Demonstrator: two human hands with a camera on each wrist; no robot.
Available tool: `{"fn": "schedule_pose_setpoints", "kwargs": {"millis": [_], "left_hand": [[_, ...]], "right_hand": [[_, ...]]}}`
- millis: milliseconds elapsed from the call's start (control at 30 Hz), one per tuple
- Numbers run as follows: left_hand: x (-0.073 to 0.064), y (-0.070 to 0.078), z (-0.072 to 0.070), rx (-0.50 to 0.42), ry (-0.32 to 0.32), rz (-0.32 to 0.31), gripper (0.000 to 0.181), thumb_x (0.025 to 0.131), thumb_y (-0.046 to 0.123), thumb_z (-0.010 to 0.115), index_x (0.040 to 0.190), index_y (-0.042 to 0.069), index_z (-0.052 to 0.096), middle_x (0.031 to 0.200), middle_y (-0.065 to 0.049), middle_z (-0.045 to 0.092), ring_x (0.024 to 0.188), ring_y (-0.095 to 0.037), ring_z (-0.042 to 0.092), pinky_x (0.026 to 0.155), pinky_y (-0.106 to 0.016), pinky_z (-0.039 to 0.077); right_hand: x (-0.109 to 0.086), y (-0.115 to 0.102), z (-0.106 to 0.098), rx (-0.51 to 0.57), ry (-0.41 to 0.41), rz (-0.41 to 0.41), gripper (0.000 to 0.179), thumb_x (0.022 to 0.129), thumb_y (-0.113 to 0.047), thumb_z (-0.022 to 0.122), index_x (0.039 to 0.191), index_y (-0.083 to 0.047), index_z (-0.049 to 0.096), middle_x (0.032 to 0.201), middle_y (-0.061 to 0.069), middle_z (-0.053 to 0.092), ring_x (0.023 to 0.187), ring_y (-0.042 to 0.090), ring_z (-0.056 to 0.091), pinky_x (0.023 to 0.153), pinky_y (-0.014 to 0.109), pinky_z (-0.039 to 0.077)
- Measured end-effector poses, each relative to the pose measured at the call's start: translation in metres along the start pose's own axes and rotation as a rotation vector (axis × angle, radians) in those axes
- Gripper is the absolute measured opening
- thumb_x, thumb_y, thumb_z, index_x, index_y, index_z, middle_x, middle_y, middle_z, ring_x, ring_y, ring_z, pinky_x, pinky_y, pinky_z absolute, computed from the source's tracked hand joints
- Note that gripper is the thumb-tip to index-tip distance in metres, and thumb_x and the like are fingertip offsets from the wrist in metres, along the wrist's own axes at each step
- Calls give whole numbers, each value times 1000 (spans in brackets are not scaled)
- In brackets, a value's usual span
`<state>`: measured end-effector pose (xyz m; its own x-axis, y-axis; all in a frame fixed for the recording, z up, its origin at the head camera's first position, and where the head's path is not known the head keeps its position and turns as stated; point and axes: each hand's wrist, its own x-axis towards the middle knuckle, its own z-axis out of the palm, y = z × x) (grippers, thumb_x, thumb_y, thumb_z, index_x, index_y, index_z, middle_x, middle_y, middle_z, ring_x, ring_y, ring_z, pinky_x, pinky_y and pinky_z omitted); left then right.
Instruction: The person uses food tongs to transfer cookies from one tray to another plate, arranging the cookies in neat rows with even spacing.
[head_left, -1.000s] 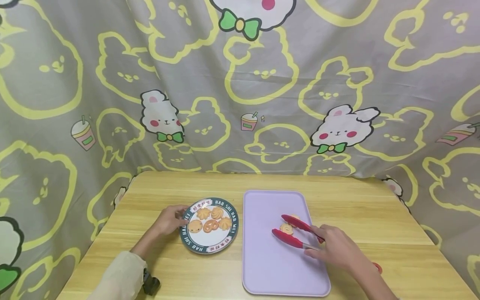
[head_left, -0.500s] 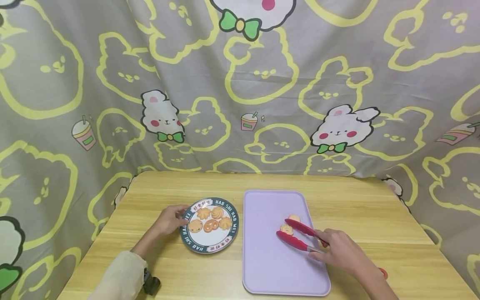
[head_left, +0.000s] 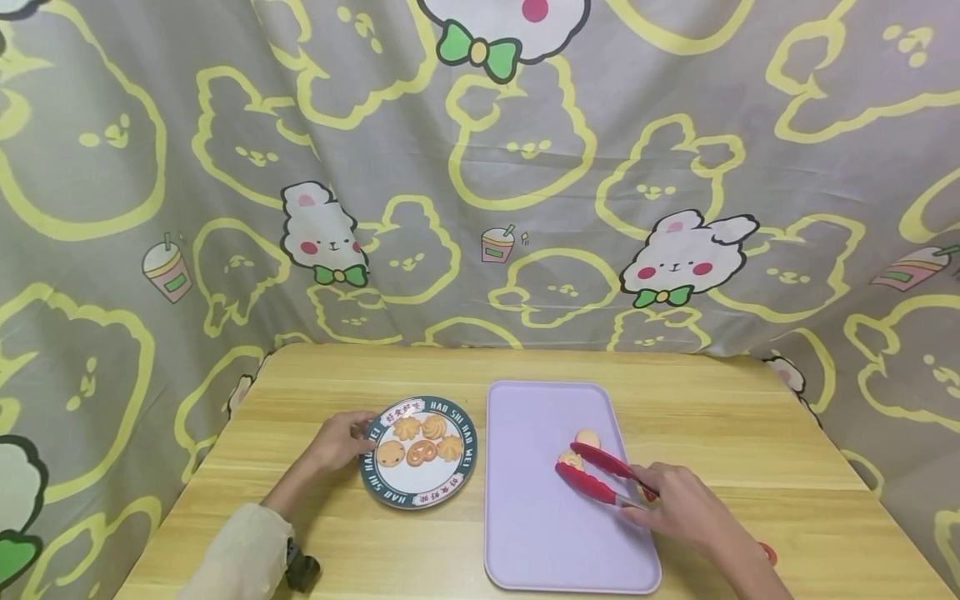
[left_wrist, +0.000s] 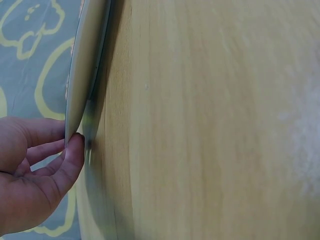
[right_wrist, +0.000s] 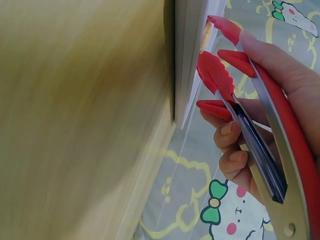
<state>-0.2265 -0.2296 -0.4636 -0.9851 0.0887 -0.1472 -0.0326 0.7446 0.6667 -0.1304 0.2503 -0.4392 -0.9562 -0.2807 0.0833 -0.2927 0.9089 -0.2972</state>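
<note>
In the head view, my left hand (head_left: 336, 443) pinches the left rim of a round plate (head_left: 417, 482) between thumb and fingers. The left wrist view shows the plate (left_wrist: 82, 75) edge-on, its rim between them. Several cookies lie on it, among them a pretzel-shaped one (head_left: 422, 452). My right hand (head_left: 675, 502) holds red-tipped metal tongs (head_left: 588, 484) over a lilac tray (head_left: 555, 550). Between the tong tips sits a swirled cookie (head_left: 570, 460); whether both tips touch it I cannot tell. Just behind is a plain round cookie (head_left: 588, 438), partly covered by the upper tip.
Plate and tray stand side by side on a wooden table (head_left: 360, 550), a narrow gap between them. A patterned curtain (head_left: 420, 150) hangs behind the table and around its sides. A dark wrist device (head_left: 303, 570) is strapped at the left sleeve.
The tongs have shifted slightly right and toward me, and their tips have drawn closer around the swirled cookie. More of the round cookie shows. The left hand and plate have stayed put.
</note>
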Motion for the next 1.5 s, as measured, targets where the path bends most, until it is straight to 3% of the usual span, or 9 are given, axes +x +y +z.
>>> {"fn": "schedule_pose_setpoints", "kwargs": {"millis": [433, 667, 1000, 1200, 1500], "left_hand": [[-1, 1, -1, -2, 1, 0, 50, 81, 4, 67, 129, -1, 55, 107, -16, 63, 93, -25, 60, 66, -28, 55], [-1, 1, -2, -9, -2, 8, 50, 80, 3, 68, 128, -1, 56, 107, -17, 63, 93, -25, 60, 65, -29, 55], [1, 1, -1, -6, -3, 1, 51, 80, 4, 68, 129, 1, 55, 108, -16, 63, 92, -24, 59, 64, -28, 54], [1, 1, -1, -8, -9, -8, 51, 80, 4, 68, 130, 1, 55, 108, -16, 62, 92, -24, 59, 64, -28, 54], [1, -2, 0, -37, -10, -5, 51, 79, 2, 68, 129, 0, 55, 106, -15, 62, 91, -23, 60, 64, -29, 55]], "right_hand": [[7, -8, -1, -3, 21, -11, 54, 69, -39, 81, 111, -7, 70, 62, -9, 39, 59, 3, 36, 53, 17, 29], [19, -21, 3, 11, 57, -95, 51, 68, -39, 81, 109, -9, 70, 61, -11, 36, 58, 2, 34, 52, 16, 28], [45, -55, 6, 2, 27, -179, 51, 68, -39, 82, 107, -7, 70, 68, -5, 52, 62, 5, 40, 52, 16, 34], [57, -74, 9, -42, 57, -239, 54, 68, -41, 82, 109, -6, 71, 73, -2, 61, 62, 6, 41, 54, 17, 37], [75, -107, 16, -18, -8, -221, 57, 69, -45, 80, 112, -9, 70, 84, 2, 68, 66, 9, 48, 57, 21, 45]]}}
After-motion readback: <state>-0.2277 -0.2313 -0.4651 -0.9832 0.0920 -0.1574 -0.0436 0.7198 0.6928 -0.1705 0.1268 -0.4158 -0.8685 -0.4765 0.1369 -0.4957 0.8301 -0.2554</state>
